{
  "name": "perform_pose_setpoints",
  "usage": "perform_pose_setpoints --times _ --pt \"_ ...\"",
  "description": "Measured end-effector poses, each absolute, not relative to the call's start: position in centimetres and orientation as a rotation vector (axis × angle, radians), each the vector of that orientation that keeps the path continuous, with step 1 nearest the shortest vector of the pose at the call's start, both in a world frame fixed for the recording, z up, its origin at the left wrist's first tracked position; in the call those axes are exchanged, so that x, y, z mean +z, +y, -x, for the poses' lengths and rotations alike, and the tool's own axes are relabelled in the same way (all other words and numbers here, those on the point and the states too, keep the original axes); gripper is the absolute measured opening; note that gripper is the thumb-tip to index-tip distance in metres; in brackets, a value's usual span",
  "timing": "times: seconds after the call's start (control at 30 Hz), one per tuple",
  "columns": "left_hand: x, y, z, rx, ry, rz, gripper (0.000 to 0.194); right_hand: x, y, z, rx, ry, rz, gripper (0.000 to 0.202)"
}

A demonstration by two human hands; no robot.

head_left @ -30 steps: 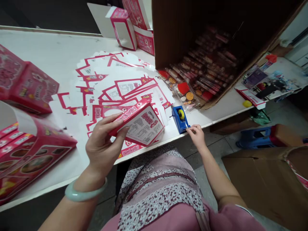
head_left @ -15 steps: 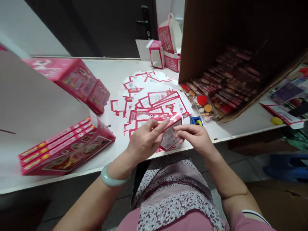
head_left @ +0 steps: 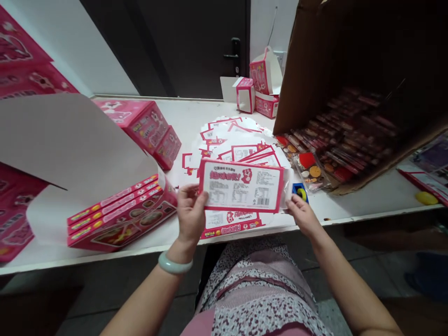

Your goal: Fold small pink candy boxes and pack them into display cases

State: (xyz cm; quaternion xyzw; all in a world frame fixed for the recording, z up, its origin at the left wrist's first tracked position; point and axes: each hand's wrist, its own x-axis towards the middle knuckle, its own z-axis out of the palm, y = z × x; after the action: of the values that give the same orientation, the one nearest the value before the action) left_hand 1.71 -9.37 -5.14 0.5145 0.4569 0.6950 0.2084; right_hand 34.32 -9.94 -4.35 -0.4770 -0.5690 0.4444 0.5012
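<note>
Pink-and-white box (head_left: 241, 186) is being held level above the near edge of the desk (head_left: 336, 200), its printed back panel facing up toward the camera. Left hand (head_left: 191, 210) is clamping its left end, thumb lying on the panel. Right hand (head_left: 303, 212) is pinching the lower corner of a see-through piece (head_left: 287, 186) projecting from the box's right end; cannot tell whether this is film, flap or packet. Hands are staying apart, one at each end. A pale green bangle (head_left: 175, 265) is circling the left wrist.

Beneath and behind the box, printed sheets (head_left: 245, 152) are lying overlapped. A blue tape dispenser (head_left: 300, 192) is sitting just beside the right hand, partly hidden. Behind it, a clear packet (head_left: 311, 172) is lying at the mouth of a large brown carton (head_left: 297, 84), which is holding many more packets (head_left: 364, 121), dimly lit. To the left, an open pink display box (head_left: 126, 231) is containing three slim boxes (head_left: 115, 200) in a row. Further back, small pink cartons (head_left: 268, 77) are standing near a dark door (head_left: 196, 46).
</note>
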Motion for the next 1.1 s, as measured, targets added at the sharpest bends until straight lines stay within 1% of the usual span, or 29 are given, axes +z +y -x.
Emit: perform_pose_setpoints --times 0.07,0.17,0.2,0.23,0.3,0.33,0.4,0.5,0.53,0.57,0.6,0.63,0.67,0.7,0.77,0.83,0.87,0.93,1.03,1.1 --pt "-5.9 -9.8 -2.1 1.898 1.237 -1.485 0.04 -2.0 -9.2 -34.6 1.042 -1.351 1.137 0.033" --pt "-4.9 -9.5 -3.6 1.926 1.201 -1.782 0.078 3.5 -7.0 -33.7 0.89 -1.548 1.115 0.03" --pt "-4.4 -9.2 -4.2 1.887 1.149 -1.88 0.084 5.2 -6.3 -33.1 0.878 -1.676 1.092 0.03" --pt "-4.0 -8.9 -4.7 1.819 1.084 -1.945 0.083 6.6 -5.7 -32.4 0.885 -1.792 1.066 0.032" --pt "-3.9 -8.5 -5.5 1.716 0.986 -1.939 0.069 8.0 -5.0 -31.1 0.949 -1.901 1.024 0.038" --pt "-4.2 -8.5 -5.7 1.718 0.986 -1.893 0.064 7.9 -4.9 -30.6 1.016 -1.885 1.013 0.04" --pt "-5.4 -8.8 -5.4 1.759 1.061 -1.842 0.061 6.5 -5.1 -30.0 1.226 -1.752 0.991 0.04" --pt "-7.0 -10.0 -4.3 1.779 1.127 -2.006 0.06 3.2 -5.8 -29.4 1.525 -1.45 0.971 0.041" --pt "-7.1 -10.5 -4.0 1.787 1.111 -2.075 0.057 2.3 -6.0 -29.1 1.586 -1.381 0.98 0.041" --pt "-7.0 -10.9 -3.8 1.805 1.09 -2.122 0.049 1.6 -6.2 -28.7 1.627 -1.348 0.997 0.039" --pt "-6.7 -11.2 -3.7 1.831 1.078 -2.135 0.037 1.2 -6.4 -28.2 1.641 -1.357 1.012 0.036" --pt "-6.2 -11.5 -3.7 1.854 1.083 -2.113 0.025 1.0 -6.6 -27.7 1.614 -1.399 1.022 0.033" --pt "-5.8 -11.7 -3.8 1.875 1.103 -2.06 0.016 1.0 -6.8 -27.3 1.533 -1.453 1.027 0.03" --pt "-5.3 -11.9 -3.9 1.895 1.12 -1.984 0.014 1.1 -7.1 -27.0 1.406 -1.503 1.027 0.026" --pt "-4.5 -12.2 -4.1 1.906 1.097 -1.854 0.024 1.4 -7.9 -26.9 1.111 -1.585 1.0 0.018" --pt "-4.0 -12.5 -4.0 1.868 0.981 -1.864 0.036 1.5 -9.0 -27.3 0.92 -1.684 0.931 0.013" --pt "-3.8 -12.6 -3.9 1.83 0.904 -1.914 0.036 1.4 -9.5 -27.5 0.864 -1.744 0.888 0.012" --pt "-3.5 -12.6 -3.7 1.75 0.797 -2.012 0.028 1.1 -10.2 -27.8 0.771 -1.843 0.815 0.01" --pt "-2.7 -12.4 -4.0 1.77 0.831 -2.009 0.024 0.8 -10.5 -27.4 0.677 -1.836 0.821 0.008" --pt "-2.1 -12.1 -4.3 1.807 0.875 -1.979 0.018 0.8 -10.3 -26.9 0.72 -1.759 0.874 0.008"
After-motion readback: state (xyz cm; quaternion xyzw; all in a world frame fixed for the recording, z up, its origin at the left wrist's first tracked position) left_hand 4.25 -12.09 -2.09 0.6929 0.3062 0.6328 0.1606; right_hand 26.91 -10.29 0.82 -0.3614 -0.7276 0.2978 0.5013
